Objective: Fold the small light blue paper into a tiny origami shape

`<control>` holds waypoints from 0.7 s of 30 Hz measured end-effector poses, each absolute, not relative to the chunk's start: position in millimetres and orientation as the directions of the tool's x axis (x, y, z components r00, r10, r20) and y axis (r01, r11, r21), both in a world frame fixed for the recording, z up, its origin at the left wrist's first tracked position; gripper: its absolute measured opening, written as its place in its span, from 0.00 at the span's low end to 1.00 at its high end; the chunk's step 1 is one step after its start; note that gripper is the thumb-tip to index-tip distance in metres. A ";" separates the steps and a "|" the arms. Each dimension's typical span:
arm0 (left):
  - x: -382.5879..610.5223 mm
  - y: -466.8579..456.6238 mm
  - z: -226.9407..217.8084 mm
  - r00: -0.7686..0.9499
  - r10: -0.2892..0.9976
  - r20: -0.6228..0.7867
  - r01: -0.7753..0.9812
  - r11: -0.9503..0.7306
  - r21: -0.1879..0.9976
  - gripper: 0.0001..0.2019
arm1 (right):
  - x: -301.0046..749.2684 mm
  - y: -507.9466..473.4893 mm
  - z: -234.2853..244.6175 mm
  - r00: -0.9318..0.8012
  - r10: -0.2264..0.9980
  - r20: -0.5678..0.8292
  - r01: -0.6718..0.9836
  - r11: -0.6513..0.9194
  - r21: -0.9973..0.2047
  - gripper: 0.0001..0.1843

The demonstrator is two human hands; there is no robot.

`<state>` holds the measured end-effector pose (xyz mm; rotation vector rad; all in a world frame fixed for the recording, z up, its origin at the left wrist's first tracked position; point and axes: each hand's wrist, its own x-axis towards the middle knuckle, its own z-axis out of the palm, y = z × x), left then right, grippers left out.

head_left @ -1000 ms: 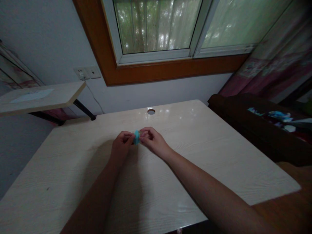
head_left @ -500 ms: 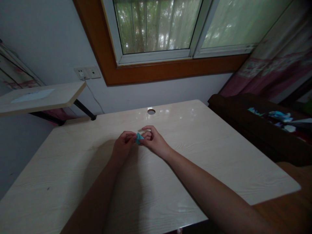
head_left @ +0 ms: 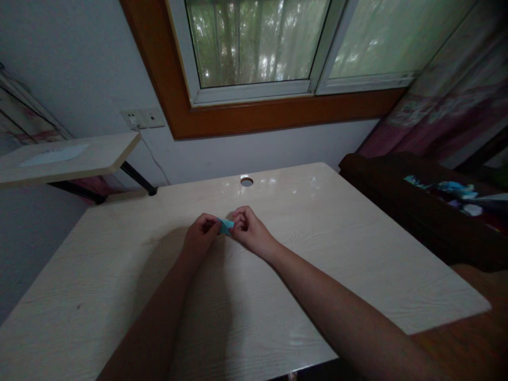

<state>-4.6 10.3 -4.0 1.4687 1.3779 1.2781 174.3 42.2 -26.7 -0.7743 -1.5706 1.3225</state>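
A small piece of folded turquoise paper is held between my two hands, above the middle of the pale wood-grain table. My left hand pinches its left end between thumb and fingers. At the other end, the thumb and fingertips of my right hand are closed on the paper, the remaining fingers curled. Parts of the paper are covered by the fingertips, so its full shape is hidden.
A raised shelf on black legs stands at the table's back left, with a white sheet on it. Behind my hands is a round cable hole. Dark furniture bearing colourful items adjoins the right side.
The paper shows a flatter, longer shape between my hands than before. My right hand's raised index finger has curled in, while my left hand has hardly moved.
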 end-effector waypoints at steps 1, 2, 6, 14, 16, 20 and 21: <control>-4.7 10.5 -3.9 -0.077 0.986 0.150 0.229 -0.129 0.965 0.07 | 174.2 42.5 -26.3 -0.371 0.899 0.232 -0.107 0.206 -0.973 0.19; -4.7 10.5 -3.6 -0.076 0.988 0.131 0.209 -0.112 0.972 0.07 | 174.0 42.5 -25.7 -0.358 0.908 0.218 -0.128 0.184 -0.975 0.19; -3.3 9.7 -0.9 -0.052 0.993 0.103 0.124 -0.096 0.988 0.08 | 173.4 40.7 -22.6 -0.357 0.915 0.187 -0.208 0.117 -0.971 0.17; -2.8 8.3 -2.2 -0.036 0.992 0.120 0.146 -0.114 0.983 0.08 | 173.6 38.0 -21.6 -0.379 0.906 0.189 -0.195 0.121 -0.973 0.14; -2.5 8.2 -2.3 -0.052 0.992 0.116 0.144 -0.108 0.984 0.09 | 173.6 38.5 -22.1 -0.370 0.905 0.208 -0.187 0.147 -0.971 0.16; -1.6 8.2 -0.7 -0.063 0.992 0.108 0.135 -0.099 0.986 0.09 | 174.4 38.9 -20.7 -0.402 0.888 0.223 -0.164 0.170 -0.972 0.15; -1.6 8.3 -0.3 -0.059 0.993 0.105 0.124 -0.097 0.988 0.09 | 174.6 39.0 -20.3 -0.413 0.885 0.217 -0.162 0.163 -0.973 0.14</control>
